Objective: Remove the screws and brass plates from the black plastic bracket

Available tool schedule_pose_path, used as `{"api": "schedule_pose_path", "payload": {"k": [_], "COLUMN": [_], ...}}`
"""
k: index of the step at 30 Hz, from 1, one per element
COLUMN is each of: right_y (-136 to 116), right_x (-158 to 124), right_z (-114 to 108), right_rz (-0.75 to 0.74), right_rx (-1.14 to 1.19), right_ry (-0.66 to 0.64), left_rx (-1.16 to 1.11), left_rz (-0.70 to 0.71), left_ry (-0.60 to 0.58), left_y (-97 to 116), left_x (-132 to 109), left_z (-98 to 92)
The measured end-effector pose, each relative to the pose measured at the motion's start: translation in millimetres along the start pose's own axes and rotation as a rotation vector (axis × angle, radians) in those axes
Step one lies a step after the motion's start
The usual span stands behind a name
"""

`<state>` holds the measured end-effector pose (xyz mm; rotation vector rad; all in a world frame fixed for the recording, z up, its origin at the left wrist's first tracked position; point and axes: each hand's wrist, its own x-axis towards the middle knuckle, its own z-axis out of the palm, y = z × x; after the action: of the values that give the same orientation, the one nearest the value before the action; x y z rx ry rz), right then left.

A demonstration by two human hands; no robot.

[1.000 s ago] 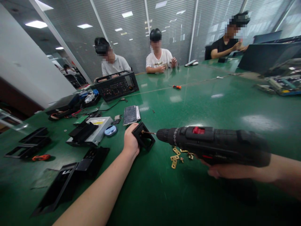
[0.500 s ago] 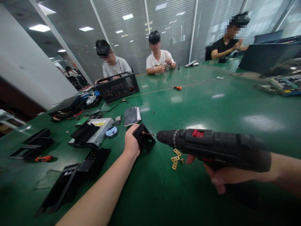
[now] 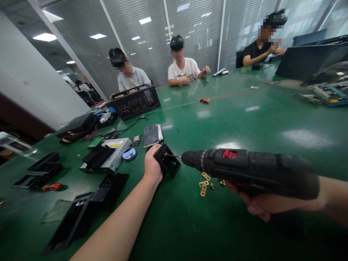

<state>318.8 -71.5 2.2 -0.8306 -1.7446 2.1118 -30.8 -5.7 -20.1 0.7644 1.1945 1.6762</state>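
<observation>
Fingers of the left hand (image 3: 152, 166) were clenched round a small black plastic bracket (image 3: 168, 165), pinning it on edge against the green table (image 3: 244, 127) near the middle of the view. From three o'clock the cordless drill (image 3: 250, 172) lay level, its driver bit (image 3: 172, 156) reaching into the bracket's open face. The right hand (image 3: 261, 208) was wrapped about the handle beneath the drill's body, partly hidden.

The driving would likely go best with the bit square to the fastener, the bracket braced against turning, and the trigger eased gently, since thin plastic cracks readily.

Brass plates (image 3: 203, 185) lay loose at five o'clock of the bracket, just under the drill's nose. A silver optical drive (image 3: 112, 154) sat at nine o'clock, black bezels (image 3: 78, 217) at seven and an open computer case (image 3: 134, 101) at eleven. An orange-handled screwdriver (image 3: 204, 100) lay well apart at one o'clock.

Three people sat along the far side, before ribbed glass partitions and ceiling light panels.
</observation>
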Motion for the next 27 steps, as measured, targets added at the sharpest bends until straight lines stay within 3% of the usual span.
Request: {"api": "schedule_pose_path", "payload": {"k": [11, 19, 27], "right_y": [10, 19, 5], "right_x": [4, 4, 4], "right_z": [-11, -13, -5], "right_rz": [-0.075, -0.073, -0.070], "right_rx": [-0.025, 0.022, 0.013], "right_ry": [-0.122, -0.096, -0.071], "left_rx": [0.002, 0.007, -0.006], "left_rz": [0.000, -0.028, -0.011], "left_ry": [0.005, -0.003, 0.005], "left_y": [2, -1, -1], "left_x": [-1, 2, 2], "left_z": [1.8, -2.0, -2.4]}}
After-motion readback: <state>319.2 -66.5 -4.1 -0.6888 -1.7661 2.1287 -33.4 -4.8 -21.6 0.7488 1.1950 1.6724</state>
